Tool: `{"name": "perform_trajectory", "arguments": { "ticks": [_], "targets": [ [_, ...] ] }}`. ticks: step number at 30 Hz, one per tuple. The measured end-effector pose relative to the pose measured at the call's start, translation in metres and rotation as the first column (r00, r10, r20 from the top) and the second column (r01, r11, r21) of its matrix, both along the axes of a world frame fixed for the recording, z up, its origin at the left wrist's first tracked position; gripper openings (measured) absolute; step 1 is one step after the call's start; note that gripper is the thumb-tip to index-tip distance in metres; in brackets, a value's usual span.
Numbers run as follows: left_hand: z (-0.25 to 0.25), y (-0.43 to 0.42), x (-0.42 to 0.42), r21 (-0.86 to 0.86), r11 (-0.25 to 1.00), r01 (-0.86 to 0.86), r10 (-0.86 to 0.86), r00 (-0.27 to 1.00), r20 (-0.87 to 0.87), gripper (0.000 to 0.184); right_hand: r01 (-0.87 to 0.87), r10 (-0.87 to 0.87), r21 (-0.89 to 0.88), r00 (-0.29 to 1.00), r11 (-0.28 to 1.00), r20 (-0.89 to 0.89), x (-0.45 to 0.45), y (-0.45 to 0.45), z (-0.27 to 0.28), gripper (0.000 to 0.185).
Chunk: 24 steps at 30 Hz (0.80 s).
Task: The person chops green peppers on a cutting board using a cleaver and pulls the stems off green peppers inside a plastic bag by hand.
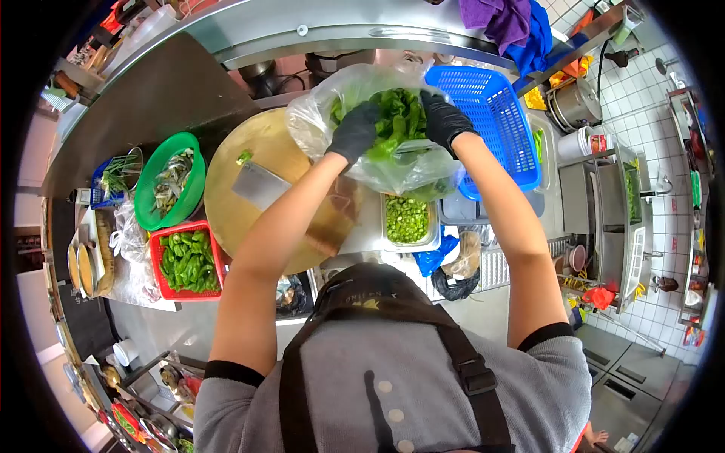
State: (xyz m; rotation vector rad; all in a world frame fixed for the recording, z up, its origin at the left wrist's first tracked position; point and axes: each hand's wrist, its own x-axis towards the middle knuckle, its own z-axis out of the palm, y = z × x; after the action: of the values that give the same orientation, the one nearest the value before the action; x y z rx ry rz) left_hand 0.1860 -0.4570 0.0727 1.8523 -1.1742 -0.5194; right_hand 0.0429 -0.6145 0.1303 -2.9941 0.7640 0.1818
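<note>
Both my hands wear black gloves and are at a clear plastic bag full of green peppers. My left hand lies at the bag's left side against the peppers, its fingers partly hidden. At the right side of the opening, my right hand has its fingers bent over the bag's edge. Under the bag's lower edge stands a tray of chopped green pieces. A blue basket is just right of my right hand. To the left, a cleaver rests on a round cutting board.
Left of the board are a green basket holding small fish or shrimp and a red basket of green peppers. A metal shelf edge runs across the top. A pot and white bucket stand at the right.
</note>
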Motion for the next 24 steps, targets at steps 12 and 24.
{"name": "perform_trajectory", "arguments": {
  "ticks": [12,24],
  "targets": [
    [0.022,-0.043,0.040,-0.049,0.998,0.031,-0.013,0.941,0.337,0.047,-0.091,0.064,0.220,0.990,0.971,0.129,0.090,-0.028,-0.045,0.025],
    [0.007,-0.011,-0.004,0.218,0.970,0.104,-0.163,0.948,0.272,0.062,-0.254,-0.006,0.531,0.899,0.808,0.438,0.090,-0.049,-0.042,0.031]
  ]
}}
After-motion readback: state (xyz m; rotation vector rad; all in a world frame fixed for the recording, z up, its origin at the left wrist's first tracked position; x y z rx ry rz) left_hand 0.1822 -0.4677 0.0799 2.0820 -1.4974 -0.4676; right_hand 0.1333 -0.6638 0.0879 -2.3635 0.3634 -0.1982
